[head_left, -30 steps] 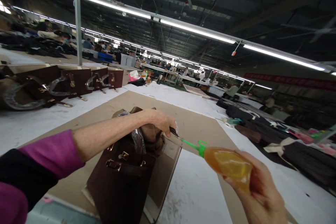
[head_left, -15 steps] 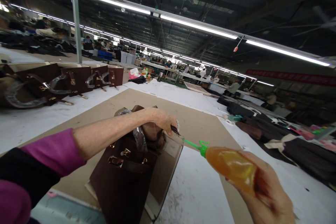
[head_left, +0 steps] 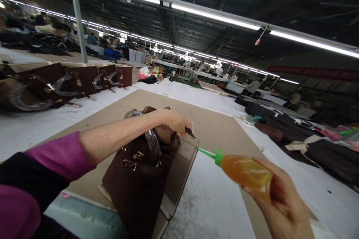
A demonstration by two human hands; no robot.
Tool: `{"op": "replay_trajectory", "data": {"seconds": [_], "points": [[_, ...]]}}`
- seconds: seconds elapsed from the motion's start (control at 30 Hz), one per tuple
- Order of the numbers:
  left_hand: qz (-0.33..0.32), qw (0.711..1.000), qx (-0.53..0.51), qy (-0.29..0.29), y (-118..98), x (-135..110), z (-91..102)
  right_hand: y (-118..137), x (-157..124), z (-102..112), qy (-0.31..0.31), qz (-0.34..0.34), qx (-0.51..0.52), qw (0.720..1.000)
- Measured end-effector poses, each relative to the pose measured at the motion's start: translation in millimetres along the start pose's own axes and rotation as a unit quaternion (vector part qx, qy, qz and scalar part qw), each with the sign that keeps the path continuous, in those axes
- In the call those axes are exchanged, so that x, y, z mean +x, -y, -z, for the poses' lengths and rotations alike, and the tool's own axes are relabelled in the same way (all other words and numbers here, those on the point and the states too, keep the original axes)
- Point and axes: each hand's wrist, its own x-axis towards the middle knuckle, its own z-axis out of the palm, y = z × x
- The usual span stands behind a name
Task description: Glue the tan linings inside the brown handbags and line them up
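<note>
In the head view I count two bare hands at work. The right hand (head_left: pixel 286 198) is curled snugly round the back end of one squeeze bottle (head_left: pixel 246 173) of amber liquid, tipped well over, its single green nozzle (head_left: pixel 206 152) pointing out from that grip toward the other hand. The left hand (head_left: pixel 179 121), stretched across, is closed in a pinch on one dark strip (head_left: pixel 190 132); the nozzle's tip comes just beside it, and whether they touch I can't tell. Nearer than the left hand's pinch sits one dark brown bag (head_left: pixel 137 194), with at least three gold-coloured fittings (head_left: pixel 129 165) and a plastic-wrapped handle (head_left: pixel 153 142). Beyond both grips spreads one brown sheet (head_left: pixel 215 119). Well left of them stands a row of brown bags (head_left: pixel 86 82), at least four; right of the bottle, well apart, lies dark fabric (head_left: pixel 328 158).
</note>
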Motion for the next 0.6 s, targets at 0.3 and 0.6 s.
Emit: {"op": "replay_trajectory", "data": {"seconds": [0.3,0.6], "points": [[-0.001,1.0,0.007,0.005,-3,6,-3.9,-4,-10,-3,-0.039,-0.079,0.021,0.996],[-0.006,1.0,0.021,-0.002,-2,7,-6.3,-1,-14,-6,-0.021,-0.095,0.023,0.995]]}}
